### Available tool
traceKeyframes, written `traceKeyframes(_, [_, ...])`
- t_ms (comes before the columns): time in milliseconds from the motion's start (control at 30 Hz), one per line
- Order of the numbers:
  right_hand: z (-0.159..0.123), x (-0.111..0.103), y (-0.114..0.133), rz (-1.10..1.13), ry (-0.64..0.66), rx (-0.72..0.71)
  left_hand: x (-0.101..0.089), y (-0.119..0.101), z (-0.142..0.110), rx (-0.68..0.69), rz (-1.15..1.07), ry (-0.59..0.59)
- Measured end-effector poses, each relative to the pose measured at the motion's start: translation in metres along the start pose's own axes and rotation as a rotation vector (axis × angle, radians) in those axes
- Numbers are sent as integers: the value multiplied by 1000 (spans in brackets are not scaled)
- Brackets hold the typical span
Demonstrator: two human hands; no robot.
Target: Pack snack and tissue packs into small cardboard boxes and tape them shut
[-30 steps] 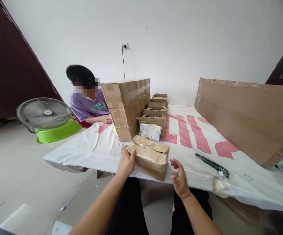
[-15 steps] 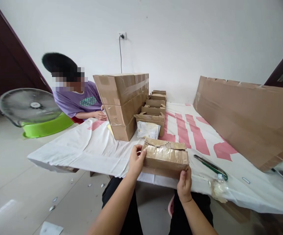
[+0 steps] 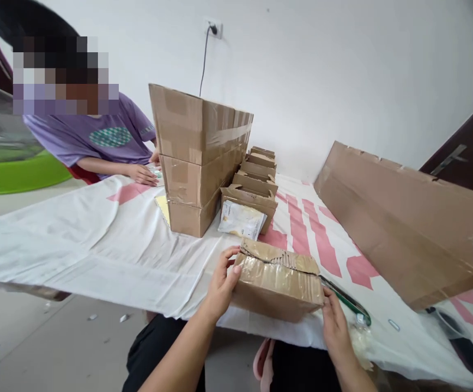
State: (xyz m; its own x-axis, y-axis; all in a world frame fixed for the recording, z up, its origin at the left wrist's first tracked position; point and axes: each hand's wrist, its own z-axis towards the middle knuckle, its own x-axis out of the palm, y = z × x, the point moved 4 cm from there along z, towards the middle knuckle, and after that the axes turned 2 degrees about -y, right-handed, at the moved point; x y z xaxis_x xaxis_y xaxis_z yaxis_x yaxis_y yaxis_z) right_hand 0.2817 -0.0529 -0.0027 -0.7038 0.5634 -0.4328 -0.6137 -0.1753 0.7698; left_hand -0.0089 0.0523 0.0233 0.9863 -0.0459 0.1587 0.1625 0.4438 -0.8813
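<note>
A small taped cardboard box (image 3: 277,291) rests at the table's front edge, its top flaps torn and not lying flush. My left hand (image 3: 222,283) grips its left end, thumb on the near side and fingers curled over the corner. Against the right end, my right hand (image 3: 337,318) holds the lower corner with its fingertips. A green-handled box cutter (image 3: 351,305) lies just beyond my right hand, partly covered by the box and fingers. Behind the box, a white printed packet (image 3: 242,219) leans on a row of open cardboard boxes (image 3: 256,182).
Taped cartons (image 3: 183,179) stand three high on the left. A large cardboard sheet (image 3: 416,223) stands at the right. Across the table (image 3: 85,239), a person in a purple shirt (image 3: 109,128) rests their hands on the cloth. A roll of tape (image 3: 451,321) lies far right.
My view has turned and come closer, so the stack and the person look larger. The box sits slightly lower in view, and my right hand has shifted along its right end.
</note>
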Motion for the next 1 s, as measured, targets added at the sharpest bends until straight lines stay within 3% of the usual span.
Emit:
traceKeyframes(133, [47,-56,-28,-424,161,16,2,5,-1,-8,-52,5])
traceKeyframes(233, [68,-83,-68,-690,292,190,4,5,0,1,-45,-8])
traceKeyframes(300, [72,-90,-87,-734,353,221,4,4,1,10,-51,-13])
traceKeyframes(367, [73,-90,-95,-705,361,156,4,2,2,21,-55,-18])
traceKeyframes(567, [97,-95,-88,-716,238,80,4,-1,1,41,-41,-33])
traceKeyframes(667, [119,-98,-41,-715,46,-36,5,-2,0,38,-39,-44])
traceKeyframes(733, [126,-90,16,-656,-81,-258,5,-2,-1,37,-42,-51])
traceKeyframes(767, [126,-80,48,-618,-71,-398,5,-2,-1,37,-41,-53])
traceKeyframes(900, [106,-16,159,-629,386,-864,6,-1,-1,40,-24,-69])
traceKeyframes(1000, [94,20,201,-706,486,-1089,6,0,0,58,5,-87])
